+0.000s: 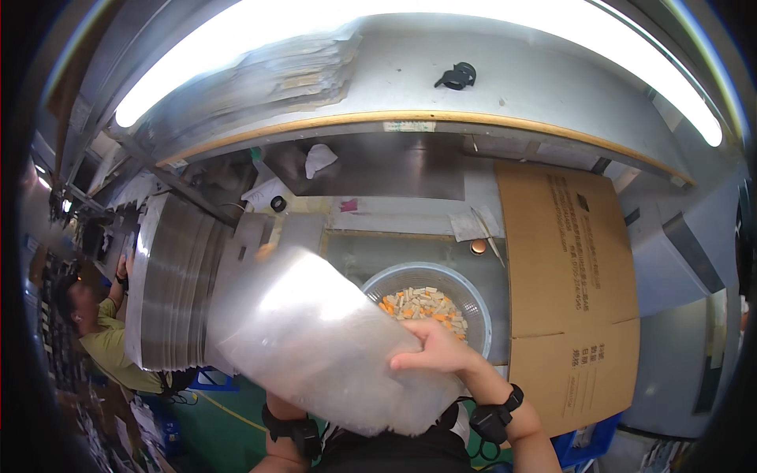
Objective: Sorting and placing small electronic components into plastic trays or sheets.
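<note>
A thin, shiny silver-grey sheet point(315, 339) is held up at a slant in front of my body. My right hand point(432, 347) grips its right edge, with the thumb on the upper face and the other fingers at the edge or underneath. My left forearm point(285, 402) goes up behind the sheet, which hides my left hand. Just beyond my right hand stands a round, pale blue plastic basket point(483, 315). Many small beige and orange pieces point(430, 303) lie in it, and the sheet overlaps its left side.
To the left stands a tall stack of similar sheets point(177, 276), with a person point(118, 347) beyond it. A flattened cardboard box point(568, 260) lies to the right, above a blue crate point(587, 449). A shelf point(410, 79) crosses the back, carrying stacked sheets point(276, 75) and a black object point(457, 76).
</note>
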Motion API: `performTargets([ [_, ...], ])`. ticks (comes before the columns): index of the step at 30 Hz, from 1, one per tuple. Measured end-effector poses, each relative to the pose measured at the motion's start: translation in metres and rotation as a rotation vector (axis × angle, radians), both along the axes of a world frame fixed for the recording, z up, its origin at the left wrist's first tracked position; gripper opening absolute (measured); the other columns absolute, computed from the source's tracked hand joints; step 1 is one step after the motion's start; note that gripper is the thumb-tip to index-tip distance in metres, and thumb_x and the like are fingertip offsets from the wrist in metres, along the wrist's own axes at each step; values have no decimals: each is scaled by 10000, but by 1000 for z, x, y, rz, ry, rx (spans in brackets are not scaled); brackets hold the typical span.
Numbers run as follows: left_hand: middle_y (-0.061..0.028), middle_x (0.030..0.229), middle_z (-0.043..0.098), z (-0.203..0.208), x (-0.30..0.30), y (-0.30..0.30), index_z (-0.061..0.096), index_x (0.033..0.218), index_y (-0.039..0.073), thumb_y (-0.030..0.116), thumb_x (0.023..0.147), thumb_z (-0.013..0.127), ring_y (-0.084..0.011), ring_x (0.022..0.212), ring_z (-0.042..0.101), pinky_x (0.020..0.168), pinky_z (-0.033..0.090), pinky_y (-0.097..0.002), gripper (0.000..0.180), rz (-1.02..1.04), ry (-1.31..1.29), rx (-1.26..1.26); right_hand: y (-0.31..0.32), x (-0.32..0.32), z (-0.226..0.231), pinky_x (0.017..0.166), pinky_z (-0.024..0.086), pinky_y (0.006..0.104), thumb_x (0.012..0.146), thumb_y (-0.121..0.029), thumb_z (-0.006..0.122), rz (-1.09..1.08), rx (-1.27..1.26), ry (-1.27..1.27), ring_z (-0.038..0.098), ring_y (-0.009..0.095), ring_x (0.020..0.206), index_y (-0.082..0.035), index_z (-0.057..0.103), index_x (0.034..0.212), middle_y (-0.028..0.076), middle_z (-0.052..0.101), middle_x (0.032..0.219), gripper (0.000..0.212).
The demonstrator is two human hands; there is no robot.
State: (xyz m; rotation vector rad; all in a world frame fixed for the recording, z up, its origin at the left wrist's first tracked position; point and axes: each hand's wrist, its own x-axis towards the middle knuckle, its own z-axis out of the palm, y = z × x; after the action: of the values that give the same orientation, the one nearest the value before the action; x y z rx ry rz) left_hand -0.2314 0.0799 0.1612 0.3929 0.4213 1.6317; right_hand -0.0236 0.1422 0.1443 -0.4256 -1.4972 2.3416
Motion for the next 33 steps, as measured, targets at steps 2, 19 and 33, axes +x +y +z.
performTargets([
  [2, -114, 1194, 355, -42, -8, -2, 393, 1130, 110, 273, 824, 342, -253, 1059, 401, 897, 288, -441, 351, 19, -62, -35, 10, 12, 1, 646, 415, 240, 658, -196, 629, -130, 352, -141, 542, 123, 702, 17, 509, 979, 89, 584, 793, 403],
  [19, -140, 1116, 428, -7, -9, -13, 386, 1118, 18, 499, 763, 371, -275, 1019, 416, 844, 339, -426, 598, 275, -32, -211, -5, 32, -6, 419, 343, 286, 549, -117, 667, -494, 1196, -190, 443, 199, 457, -33, 554, 689, 64, 432, 509, 199],
  [33, -95, 963, 514, -2, 8, -10, 425, 1045, -3, 55, 618, 613, -211, 877, 507, 767, 416, -327, 471, 379, 303, -120, -5, 37, -12, 517, 392, 287, 549, -161, 663, -346, 1190, -320, 498, 200, 565, -85, 563, 791, 52, 501, 598, 273],
])
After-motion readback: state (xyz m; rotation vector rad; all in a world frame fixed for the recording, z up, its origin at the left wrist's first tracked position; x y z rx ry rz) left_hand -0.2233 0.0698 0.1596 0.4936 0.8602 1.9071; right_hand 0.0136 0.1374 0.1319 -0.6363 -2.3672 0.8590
